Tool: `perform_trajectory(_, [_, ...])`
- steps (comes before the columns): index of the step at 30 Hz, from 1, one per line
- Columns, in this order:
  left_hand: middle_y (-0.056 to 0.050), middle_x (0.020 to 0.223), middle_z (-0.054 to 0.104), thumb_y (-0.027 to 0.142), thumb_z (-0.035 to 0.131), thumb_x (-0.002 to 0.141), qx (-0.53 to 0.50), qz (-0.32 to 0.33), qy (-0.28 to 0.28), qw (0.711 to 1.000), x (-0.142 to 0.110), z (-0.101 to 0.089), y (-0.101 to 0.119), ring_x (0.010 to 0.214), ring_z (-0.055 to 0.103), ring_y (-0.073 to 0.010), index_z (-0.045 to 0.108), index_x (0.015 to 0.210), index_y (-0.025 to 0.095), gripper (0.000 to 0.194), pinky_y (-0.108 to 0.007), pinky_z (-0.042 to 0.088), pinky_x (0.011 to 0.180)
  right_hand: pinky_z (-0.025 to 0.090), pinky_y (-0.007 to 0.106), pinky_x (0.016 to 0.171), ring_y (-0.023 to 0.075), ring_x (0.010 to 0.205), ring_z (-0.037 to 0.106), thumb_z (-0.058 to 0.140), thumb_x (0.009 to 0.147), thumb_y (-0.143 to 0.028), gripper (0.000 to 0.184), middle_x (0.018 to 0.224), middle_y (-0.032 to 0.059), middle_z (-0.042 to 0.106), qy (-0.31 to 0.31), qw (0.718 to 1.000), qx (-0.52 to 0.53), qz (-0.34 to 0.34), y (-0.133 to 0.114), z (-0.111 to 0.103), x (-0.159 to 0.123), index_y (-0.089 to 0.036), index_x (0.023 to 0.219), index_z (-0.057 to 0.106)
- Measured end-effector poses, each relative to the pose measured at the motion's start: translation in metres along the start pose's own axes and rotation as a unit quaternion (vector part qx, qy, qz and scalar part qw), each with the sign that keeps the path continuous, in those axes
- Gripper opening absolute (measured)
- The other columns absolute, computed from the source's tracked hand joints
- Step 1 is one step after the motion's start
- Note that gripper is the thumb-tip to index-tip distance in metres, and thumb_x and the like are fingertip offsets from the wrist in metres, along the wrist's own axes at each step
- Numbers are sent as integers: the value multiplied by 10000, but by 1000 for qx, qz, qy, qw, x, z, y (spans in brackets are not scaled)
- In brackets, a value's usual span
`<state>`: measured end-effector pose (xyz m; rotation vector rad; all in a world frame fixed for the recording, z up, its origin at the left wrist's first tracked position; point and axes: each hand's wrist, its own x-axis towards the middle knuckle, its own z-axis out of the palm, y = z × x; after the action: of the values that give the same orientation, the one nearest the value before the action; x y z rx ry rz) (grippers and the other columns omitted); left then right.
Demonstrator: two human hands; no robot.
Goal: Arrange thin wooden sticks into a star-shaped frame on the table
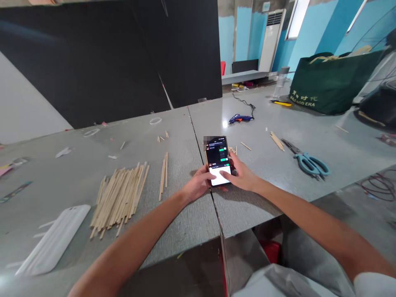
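Note:
A smartphone is held upright over the middle of the grey table, its screen showing a dark chat page above a white keyboard. My left hand grips its left edge, the thumb over the keyboard. On the opposite edge my right hand is wrapped round the phone, its thumb also over the keys. A few thin wooden sticks lie left of my left hand. Short stick pieces are partly hidden behind the phone.
A pile of wooden sticks and a white face mask lie at left. To the right are blue-handled scissors, more sticks and a blue glue gun. Behind stand a green bag and a black board.

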<state>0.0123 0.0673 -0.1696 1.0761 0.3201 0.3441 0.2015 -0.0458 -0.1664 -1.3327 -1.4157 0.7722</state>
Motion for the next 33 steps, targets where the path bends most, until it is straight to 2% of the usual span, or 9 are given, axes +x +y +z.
perform_trajectory(5, [-159, 1289, 783, 171, 813, 783, -7, 0, -2, 1000, 0, 0, 0, 1008, 772, -293, 686, 1262, 197, 496, -455, 685, 814, 624, 617, 1062, 371, 1244, 736, 812, 925, -443, 991, 1425, 182, 702, -21, 999, -14, -26, 1, -2, 0, -261, 1723, 253])
perform_trajectory(11, [-173, 1332, 765, 191, 868, 790, 16, 2, 12, 1000, 1, 1, -1, 1046, 757, -296, 683, 1260, 197, 504, -428, 682, 792, 595, 638, 1117, 376, 1319, 701, 716, 980, -400, 929, 1482, 187, 678, -42, 999, -4, -34, -3, -7, -2, -265, 1752, 216])
perform_trajectory(14, [-167, 1313, 769, 183, 834, 770, 5, -2, 15, 1000, 1, 2, 0, 1058, 756, -315, 688, 1247, 199, 499, -464, 686, 806, 615, 620, 1085, 366, 1263, 721, 707, 982, -399, 915, 1432, 177, 701, -46, 998, -5, -29, -3, -7, -2, -262, 1751, 230])
perform_trajectory(20, [-156, 1269, 787, 194, 696, 723, -27, -10, 30, 999, 1, 0, 0, 1139, 745, -374, 714, 1214, 188, 492, -597, 668, 925, 617, 616, 1078, 375, 1232, 728, 794, 929, -449, 1008, 1407, 173, 705, -30, 999, -18, -30, -1, -5, -1, -265, 1750, 238])
perform_trajectory(24, [-164, 1288, 785, 217, 671, 705, -39, -9, 34, 999, 4, -2, -1, 1159, 739, -396, 721, 1195, 177, 495, -594, 674, 889, 625, 600, 1050, 368, 1219, 723, 730, 967, -456, 932, 1348, 156, 727, -38, 999, 8, -28, -2, -5, -2, -271, 1748, 256])
perform_trajectory(28, [-182, 1299, 787, 261, 692, 787, -31, -11, 32, 999, 5, -4, -3, 1129, 748, -395, 714, 1243, 172, 465, -534, 682, 802, 621, 592, 1049, 376, 1246, 711, 725, 956, -453, 956, 1372, 153, 723, -46, 999, 15, -18, -3, -7, -2, -283, 1762, 238])
perform_trajectory(33, [-189, 1307, 790, 292, 691, 857, -29, -8, 15, 999, 5, -4, -3, 1150, 750, -391, 702, 1286, 173, 445, -525, 679, 829, 618, 582, 1051, 368, 1232, 717, 711, 955, -417, 941, 1381, 156, 721, -50, 998, 16, -16, -3, -7, -1, -271, 1758, 242])
